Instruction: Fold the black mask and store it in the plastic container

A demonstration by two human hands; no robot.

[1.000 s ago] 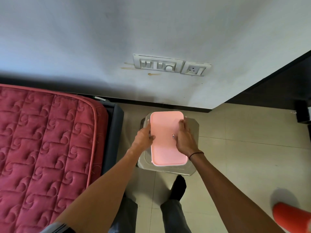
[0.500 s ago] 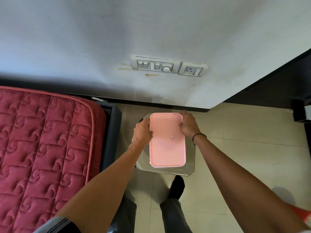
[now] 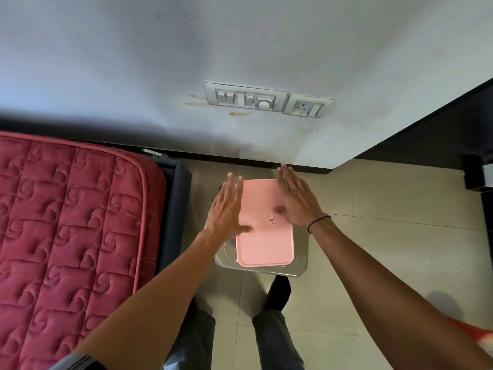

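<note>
The plastic container (image 3: 264, 237) shows its pink lid with a small sticker and rests on a clear stool (image 3: 300, 259) on the tiled floor. My left hand (image 3: 226, 209) hovers flat with spread fingers over the lid's left edge. My right hand (image 3: 297, 200) is flat and open over the lid's far right corner, a black band on its wrist. Neither hand grips anything. The black mask is not visible; the lid hides the container's inside.
A red quilted mattress (image 3: 69, 236) on a dark bed frame (image 3: 174, 217) stands close on the left. The wall with a switch panel (image 3: 246, 98) lies just beyond the stool. A dark cabinet (image 3: 453, 134) is at right, an orange object (image 3: 477, 333) at lower right. My legs are below the stool.
Both hands gripped the lid's sides earlier; now they have let go and lifted with fingers spread flat above it. The container has stayed on the stool.
</note>
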